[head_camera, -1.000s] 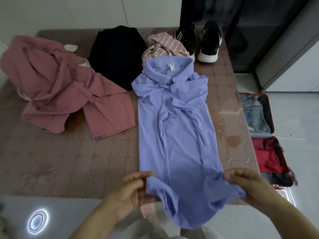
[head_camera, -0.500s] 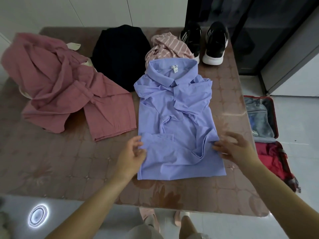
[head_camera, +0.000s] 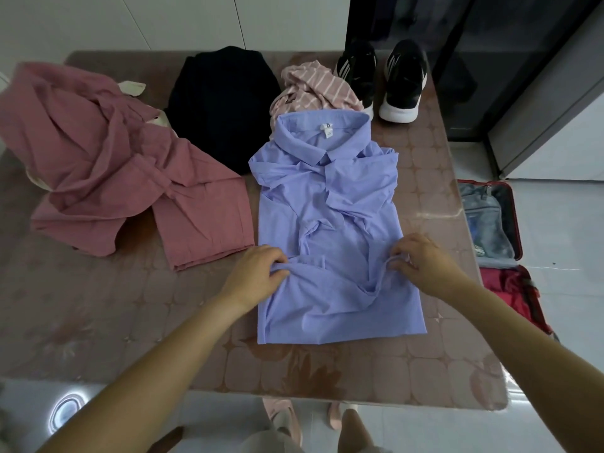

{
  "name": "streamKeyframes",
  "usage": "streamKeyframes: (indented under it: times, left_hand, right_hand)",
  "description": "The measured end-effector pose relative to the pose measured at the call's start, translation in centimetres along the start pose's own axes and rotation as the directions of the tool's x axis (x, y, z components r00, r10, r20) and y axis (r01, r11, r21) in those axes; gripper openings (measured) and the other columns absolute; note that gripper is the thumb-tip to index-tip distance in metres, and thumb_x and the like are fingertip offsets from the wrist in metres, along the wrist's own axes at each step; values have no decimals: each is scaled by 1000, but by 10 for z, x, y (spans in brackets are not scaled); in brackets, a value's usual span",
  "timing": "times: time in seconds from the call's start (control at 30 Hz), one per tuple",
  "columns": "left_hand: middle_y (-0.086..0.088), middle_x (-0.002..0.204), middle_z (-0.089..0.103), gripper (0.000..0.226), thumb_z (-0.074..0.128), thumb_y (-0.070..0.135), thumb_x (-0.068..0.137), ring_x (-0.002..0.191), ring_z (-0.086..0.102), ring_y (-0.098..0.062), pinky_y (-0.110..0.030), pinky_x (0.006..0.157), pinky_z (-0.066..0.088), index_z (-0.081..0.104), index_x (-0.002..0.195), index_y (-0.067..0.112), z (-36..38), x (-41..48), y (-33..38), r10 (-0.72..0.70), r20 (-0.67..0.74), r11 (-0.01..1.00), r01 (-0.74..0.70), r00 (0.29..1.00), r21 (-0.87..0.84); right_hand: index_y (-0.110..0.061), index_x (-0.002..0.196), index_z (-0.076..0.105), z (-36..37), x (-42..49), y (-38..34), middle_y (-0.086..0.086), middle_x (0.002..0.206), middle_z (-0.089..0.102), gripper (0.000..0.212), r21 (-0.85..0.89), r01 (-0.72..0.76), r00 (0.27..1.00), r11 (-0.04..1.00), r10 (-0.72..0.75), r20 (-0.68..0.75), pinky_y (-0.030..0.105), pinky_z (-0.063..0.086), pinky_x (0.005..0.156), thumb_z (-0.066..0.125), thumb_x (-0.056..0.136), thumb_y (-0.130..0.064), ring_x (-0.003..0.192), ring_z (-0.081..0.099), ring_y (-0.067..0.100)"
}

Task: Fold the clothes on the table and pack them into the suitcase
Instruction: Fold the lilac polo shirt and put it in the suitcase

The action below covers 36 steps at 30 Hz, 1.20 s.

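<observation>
Fingers [head_camera: 277,261] of my left hand [head_camera: 255,276] and my right hand [head_camera: 425,266] pinched the turned-up hem of the blue shirt [head_camera: 327,217], mid-frame on the tabletop [head_camera: 130,322]. I judged it half folded. At the right edge, the open suitcase [head_camera: 517,220] on the floor already held some clothes. Farther up, the pink garment [head_camera: 108,165], black garment [head_camera: 222,103] and striped top [head_camera: 313,86] lay unfolded.

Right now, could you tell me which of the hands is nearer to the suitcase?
Right. The right hand pinches the edge of the shirt on the side toward the suitcase; the left hand grips the opposite edge, farther from it.
</observation>
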State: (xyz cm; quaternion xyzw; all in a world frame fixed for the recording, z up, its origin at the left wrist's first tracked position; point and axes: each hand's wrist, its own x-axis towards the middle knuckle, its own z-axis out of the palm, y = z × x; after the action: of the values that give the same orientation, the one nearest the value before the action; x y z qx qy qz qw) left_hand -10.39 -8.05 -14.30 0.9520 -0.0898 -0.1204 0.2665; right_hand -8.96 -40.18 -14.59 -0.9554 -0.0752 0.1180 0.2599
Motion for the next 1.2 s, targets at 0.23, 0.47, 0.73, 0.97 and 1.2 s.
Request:
streamKeyframes:
  times: [0.23, 0.47, 0.73, 0.97, 1.2]
  left_hand:
    - [-7, 128, 49, 36, 62, 15, 87, 118, 45, -24, -33, 100, 38, 55, 121, 9, 0, -23, -11, 18, -167, 990, 6, 986, 143]
    - [6, 120, 51, 59, 52, 71, 66, 118, 43, -14, -26, 90, 42, 61, 106, 29, 9, -65, -13, 336, 171, 873, -374, 926, 312]
    - [7, 117, 65, 31, 46, 31, 82, 115, 51, -9, -27, 84, 53, 72, 98, 25, 4, -70, -32, 418, 165, 852, -449, 893, 270]
    - [18, 86, 67, 25, 49, 33, 70, 79, 61, -1, -14, 76, 40, 71, 82, 30, -1, -100, -16, 406, 307, 872, -466, 861, 151]
    - [24, 72, 60, 20, 46, 51, 67, 67, 54, 10, 0, 59, 32, 61, 74, 40, 10, -161, -5, 277, 446, 903, -389, 851, 182]
  right_hand:
    - [-16, 131, 47, 7, -20, 0, 10, 126, 47, 53, -4, -163, 974, 987, 160, -162, 40, 47, 77, 68, 82, -25, 97, 55, 34]
    - [-35, 115, 56, 22, -72, 21, -4, 132, 53, 54, -212, 425, 904, 880, -423, 60, 43, 52, 82, 47, 78, -74, 115, 49, 17]
    - [-13, 93, 76, 22, -75, 22, 2, 113, 69, 53, -230, 417, 885, 879, -451, -117, 32, 58, 76, 33, 101, -42, 95, 69, 20]
    - [-17, 75, 73, 7, -106, 3, -4, 77, 71, 13, -179, 394, 918, 902, -397, 21, 25, 54, 56, 63, 68, -21, 65, 66, 13]
    - [-28, 57, 60, 9, -159, -1, -12, 51, 55, 9, -148, 271, 955, 951, -247, 162, 19, 40, 65, 56, 51, -33, 44, 50, 5]
